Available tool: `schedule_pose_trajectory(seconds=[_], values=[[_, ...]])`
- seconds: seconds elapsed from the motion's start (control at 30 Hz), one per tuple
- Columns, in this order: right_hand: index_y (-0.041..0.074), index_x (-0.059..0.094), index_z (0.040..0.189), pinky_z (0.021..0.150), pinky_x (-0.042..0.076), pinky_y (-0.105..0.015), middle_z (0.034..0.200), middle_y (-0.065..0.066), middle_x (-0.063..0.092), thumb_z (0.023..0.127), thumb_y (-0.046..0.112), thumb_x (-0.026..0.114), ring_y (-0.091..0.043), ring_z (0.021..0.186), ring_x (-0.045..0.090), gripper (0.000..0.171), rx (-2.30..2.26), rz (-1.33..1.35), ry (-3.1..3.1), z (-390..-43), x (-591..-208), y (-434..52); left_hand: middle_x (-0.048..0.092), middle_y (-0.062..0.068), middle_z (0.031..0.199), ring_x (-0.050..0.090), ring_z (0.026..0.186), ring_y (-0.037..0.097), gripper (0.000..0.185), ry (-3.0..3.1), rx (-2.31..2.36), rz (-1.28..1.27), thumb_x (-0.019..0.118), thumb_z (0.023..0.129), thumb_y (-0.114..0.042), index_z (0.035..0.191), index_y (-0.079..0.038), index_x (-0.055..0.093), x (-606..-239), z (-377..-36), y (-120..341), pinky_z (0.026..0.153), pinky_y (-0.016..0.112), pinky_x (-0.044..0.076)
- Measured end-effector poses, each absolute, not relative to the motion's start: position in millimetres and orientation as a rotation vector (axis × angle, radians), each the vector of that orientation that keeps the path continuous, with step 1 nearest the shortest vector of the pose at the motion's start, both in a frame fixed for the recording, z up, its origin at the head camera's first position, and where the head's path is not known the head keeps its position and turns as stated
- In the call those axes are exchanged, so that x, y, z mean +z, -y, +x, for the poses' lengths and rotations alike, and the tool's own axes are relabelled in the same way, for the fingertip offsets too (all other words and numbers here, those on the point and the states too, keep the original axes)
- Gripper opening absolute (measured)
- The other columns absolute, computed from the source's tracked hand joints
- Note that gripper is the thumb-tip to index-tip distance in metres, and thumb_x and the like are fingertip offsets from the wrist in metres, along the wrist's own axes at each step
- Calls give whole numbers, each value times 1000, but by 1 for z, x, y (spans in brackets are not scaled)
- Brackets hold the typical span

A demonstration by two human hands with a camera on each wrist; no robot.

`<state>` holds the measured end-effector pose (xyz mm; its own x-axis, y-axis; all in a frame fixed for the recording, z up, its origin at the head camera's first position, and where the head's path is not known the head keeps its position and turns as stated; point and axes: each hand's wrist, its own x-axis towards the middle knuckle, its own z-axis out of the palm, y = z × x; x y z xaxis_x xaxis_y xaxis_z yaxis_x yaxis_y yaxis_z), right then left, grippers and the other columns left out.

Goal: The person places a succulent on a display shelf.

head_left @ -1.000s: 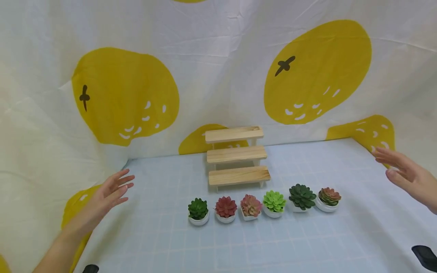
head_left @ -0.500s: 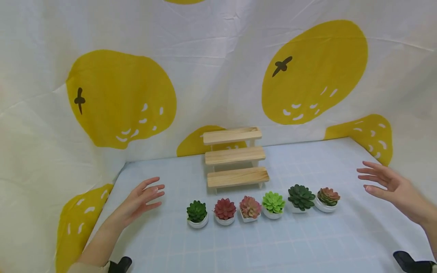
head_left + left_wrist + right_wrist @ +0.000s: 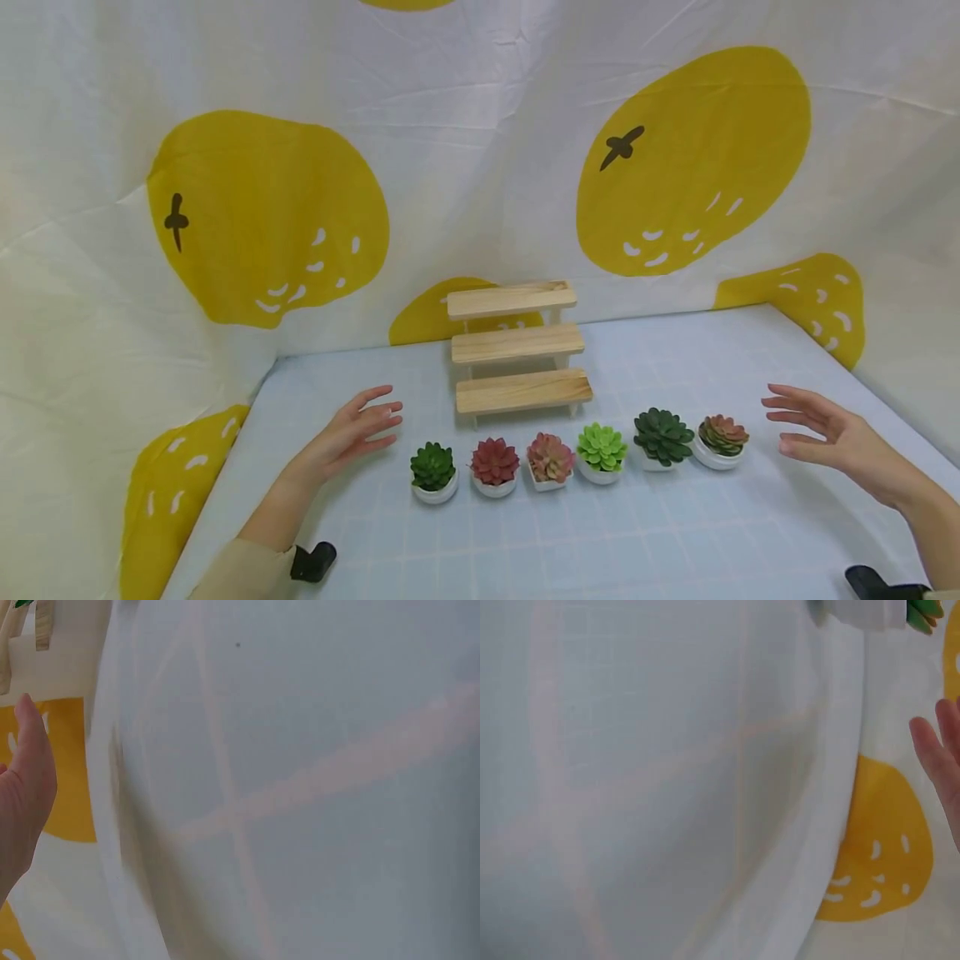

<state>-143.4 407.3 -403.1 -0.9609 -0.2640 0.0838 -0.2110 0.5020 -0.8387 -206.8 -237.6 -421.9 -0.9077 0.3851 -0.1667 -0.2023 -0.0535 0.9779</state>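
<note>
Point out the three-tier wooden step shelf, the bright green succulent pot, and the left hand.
three-tier wooden step shelf [image 3: 523, 390], head view, bottom plank
bright green succulent pot [image 3: 602, 447], head view, leaves
left hand [image 3: 348, 435], head view, back

Head cam fwd/down; wrist cams close on tablecloth [image 3: 315, 787].

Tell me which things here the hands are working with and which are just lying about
In hand: left hand beside the dark green potted succulent; right hand beside the reddish-green potted succulent.
Lying about: four middle succulents, wooden stepped shelf, fruit-print cloth.
</note>
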Motion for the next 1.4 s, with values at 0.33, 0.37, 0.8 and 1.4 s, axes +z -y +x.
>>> schedule_pose_trajectory(seconds=[0.33, 0.37, 0.8, 1.4], values=[[12, 29, 145, 71, 48, -19, 123, 24, 48, 87, -1, 60, 9, 105, 49, 67, -1427, -441, -2640, -148, -411, -396, 26, 29, 144, 39, 126, 35, 59, -1773, 2029, 182, 46, 98, -9, 146, -2, 14, -429, -221, 212, 95, 38, 44], [11, 29, 145, 72, 48, -19, 123, 23, 49, 86, -1, 61, 9, 105, 49, 67, -1427, -453, -2637, -148, -411, -395, 26, 30, 143, 39, 126, 35, 59, -1773, 2025, 190, 46, 98, -9, 146, -2, 13, -430, -222, 210, 96, 39, 44], [0, 30, 141, 79, 49, -19, 122, 21, 52, 83, 0, 65, 7, 105, 50, 68, -1423, -518, -2558, -154, -419, -386, 30, 29, 141, 47, 119, 29, 58, -1729, 2016, 131, 49, 96, -8, 145, 0, 18, -434, -235, 182, 96, 39, 43], [-2, 38, 136, 78, 49, -18, 118, 26, 51, 79, 6, 72, 3, 99, 49, 67, -1363, -509, -2594, -163, -429, -379, 36, 29, 137, 57, 99, 17, 58, -1714, 1998, 94, 53, 92, -2, 143, 0, 26, -437, -246, 160, 93, 40, 46]])
